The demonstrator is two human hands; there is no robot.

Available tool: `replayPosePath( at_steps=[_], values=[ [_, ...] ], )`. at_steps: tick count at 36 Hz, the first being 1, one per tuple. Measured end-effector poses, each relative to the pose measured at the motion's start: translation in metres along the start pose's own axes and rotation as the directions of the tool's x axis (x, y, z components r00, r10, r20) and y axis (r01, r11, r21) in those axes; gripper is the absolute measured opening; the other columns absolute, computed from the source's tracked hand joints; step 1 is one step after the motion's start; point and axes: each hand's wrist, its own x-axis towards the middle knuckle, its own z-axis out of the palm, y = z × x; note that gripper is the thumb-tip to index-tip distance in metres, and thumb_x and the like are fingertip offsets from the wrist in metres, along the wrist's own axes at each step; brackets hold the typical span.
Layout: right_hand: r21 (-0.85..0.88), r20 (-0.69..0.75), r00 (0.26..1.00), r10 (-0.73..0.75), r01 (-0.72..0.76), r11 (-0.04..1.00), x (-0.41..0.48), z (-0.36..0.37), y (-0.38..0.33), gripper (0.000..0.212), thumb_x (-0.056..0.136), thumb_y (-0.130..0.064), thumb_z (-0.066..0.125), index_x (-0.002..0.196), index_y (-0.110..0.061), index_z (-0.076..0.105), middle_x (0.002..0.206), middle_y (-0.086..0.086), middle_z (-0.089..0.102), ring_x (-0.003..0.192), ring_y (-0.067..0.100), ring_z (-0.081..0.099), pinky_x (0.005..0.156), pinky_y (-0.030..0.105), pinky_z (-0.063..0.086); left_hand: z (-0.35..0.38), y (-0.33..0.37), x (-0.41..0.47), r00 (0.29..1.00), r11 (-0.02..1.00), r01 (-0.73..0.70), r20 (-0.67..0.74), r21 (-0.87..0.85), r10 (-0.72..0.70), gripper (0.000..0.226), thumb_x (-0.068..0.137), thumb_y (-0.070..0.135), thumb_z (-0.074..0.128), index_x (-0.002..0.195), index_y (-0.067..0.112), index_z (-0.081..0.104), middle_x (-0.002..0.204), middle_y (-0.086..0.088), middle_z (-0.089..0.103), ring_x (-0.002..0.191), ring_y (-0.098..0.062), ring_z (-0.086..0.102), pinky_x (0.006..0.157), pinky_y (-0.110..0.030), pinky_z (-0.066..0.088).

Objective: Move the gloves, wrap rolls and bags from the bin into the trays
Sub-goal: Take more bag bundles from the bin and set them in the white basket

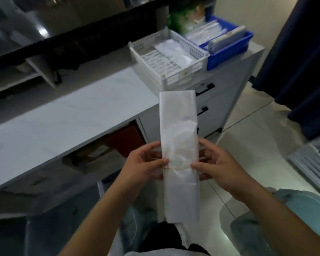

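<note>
head view: left hand point(146, 163) and right hand point(216, 163) pinch a banded bundle of bags point(179, 145) in mid-air, near. far right, the white tray point(166, 78) holds some white items; the blue tray point(227, 56) looks partly filled. the bin isn't identifiable, so what remains is unclear.

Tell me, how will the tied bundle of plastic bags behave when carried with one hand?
The bundle of bags is probably light and floppy: thin wrinkled film, tied only by a band in the middle. Its glossy film may slip, and the long ends would likely droop.
</note>
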Motion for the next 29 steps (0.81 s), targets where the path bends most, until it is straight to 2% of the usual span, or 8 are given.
replayPosePath(
  at_steps=[3, 6, 9, 12, 16, 23, 26, 29],
  values=[
    [0.013, -0.074, 0.995, -0.071, 0.072, 0.997, 0.003, -0.017, -0.011, 0.065, 0.086, -0.001, 0.068, 0.139, -0.033, 0.049, 0.106, 0.006, 0.073, 0.096, 0.027, 0.071, 0.074, 0.047, 0.061, 0.013, 0.014, 0.02, 0.996, 0.998, -0.065, 0.064, -0.027, 0.067, 0.045, 0.079, -0.006, 0.07, 0.115, 0.021, 0.069, 0.094, -0.02, 0.064, 0.082, -0.028, 0.069, 0.061, -0.043, 0.062],
    [0.044, -0.122, 0.985, -0.119, 0.125, 0.991, 0.011, -0.03, -0.022, 0.07, 0.085, 0.002, 0.067, 0.139, -0.038, 0.046, 0.109, 0.003, 0.074, 0.096, 0.022, 0.072, 0.068, 0.037, 0.061, 0.022, 0.027, 0.039, 0.988, 0.994, -0.092, 0.12, -0.05, 0.098, 0.049, 0.079, -0.007, 0.069, 0.115, 0.027, 0.068, 0.088, -0.015, 0.064, 0.078, -0.025, 0.067, 0.061, -0.04, 0.06],
    [0.04, -0.157, 0.975, -0.158, 0.167, 0.985, 0.024, -0.041, -0.037, 0.075, 0.085, 0.003, 0.066, 0.139, -0.045, 0.043, 0.105, -0.001, 0.074, 0.092, 0.017, 0.073, 0.063, 0.029, 0.059, 0.028, 0.039, 0.06, 0.981, 0.993, -0.104, 0.161, -0.049, 0.111, 0.055, 0.081, -0.006, 0.069, 0.122, 0.03, 0.067, 0.082, -0.009, 0.061, 0.079, -0.024, 0.063, 0.072, -0.047, 0.054],
    [0.029, -0.168, 0.969, -0.179, 0.186, 0.982, 0.046, -0.054, -0.052, 0.075, 0.086, 0.006, 0.065, 0.141, -0.041, 0.043, 0.102, -0.003, 0.075, 0.089, 0.015, 0.073, 0.061, 0.025, 0.057, 0.032, 0.054, 0.087, 0.981, 0.993, -0.101, 0.16, -0.067, 0.111, 0.057, 0.08, -0.005, 0.07, 0.124, 0.031, 0.065, 0.081, -0.007, 0.061, 0.079, -0.021, 0.063, 0.071, -0.045, 0.054],
    [0.018, -0.169, 0.967, -0.193, 0.198, 0.98, 0.095, -0.074, -0.076, 0.072, 0.086, 0.009, 0.064, 0.14, -0.035, 0.047, 0.102, 0.004, 0.075, 0.087, 0.016, 0.073, 0.06, 0.025, 0.056, 0.032, 0.078, 0.135, 0.98, 0.985, -0.108, 0.15, -0.137, 0.129, 0.06, 0.076, -0.003, 0.072, 0.127, 0.027, 0.064, 0.085, -0.012, 0.061, 0.084, -0.026, 0.065, 0.073, -0.051, 0.058],
    [-0.029, -0.096, 0.993, -0.071, 0.069, 0.997, 0.213, -0.103, -0.132, 0.066, 0.083, 0.001, 0.068, 0.137, -0.033, 0.05, 0.112, -0.001, 0.074, 0.097, 0.022, 0.072, 0.068, 0.039, 0.061, 0.013, 0.126, 0.236, 0.985, 0.965, -0.136, 0.072, -0.225, 0.156, 0.056, 0.079, -0.01, 0.066, 0.121, 0.026, 0.068, 0.077, -0.006, 0.062, 0.075, -0.019, 0.067, 0.059, -0.037, 0.057],
    [-0.024, -0.007, 1.0, -0.03, 0.03, 0.999, 0.26, -0.111, -0.162, 0.068, 0.077, -0.003, 0.07, 0.133, -0.036, 0.051, 0.113, 0.0, 0.074, 0.092, 0.019, 0.073, 0.059, 0.029, 0.056, 0.001, 0.144, 0.271, 0.988, 0.945, -0.133, 0.03, -0.299, 0.149, 0.053, 0.078, -0.006, 0.069, 0.118, 0.028, 0.07, 0.082, -0.01, 0.061, 0.079, -0.025, 0.068, 0.062, -0.041, 0.058],
    [-0.022, 0.046, 0.999, -0.01, 0.011, 1.0, 0.303, -0.117, -0.185, 0.064, 0.079, 0.002, 0.068, 0.127, -0.039, 0.053, 0.111, 0.0, 0.074, 0.089, 0.018, 0.073, 0.055, 0.025, 0.055, -0.006, 0.161, 0.304, 0.99, 0.938, -0.133, -0.006, -0.321, 0.138, 0.051, 0.08, -0.004, 0.069, 0.12, 0.029, 0.07, 0.088, -0.014, 0.061, 0.086, -0.033, 0.068, 0.067, -0.047, 0.059]
  ],
)
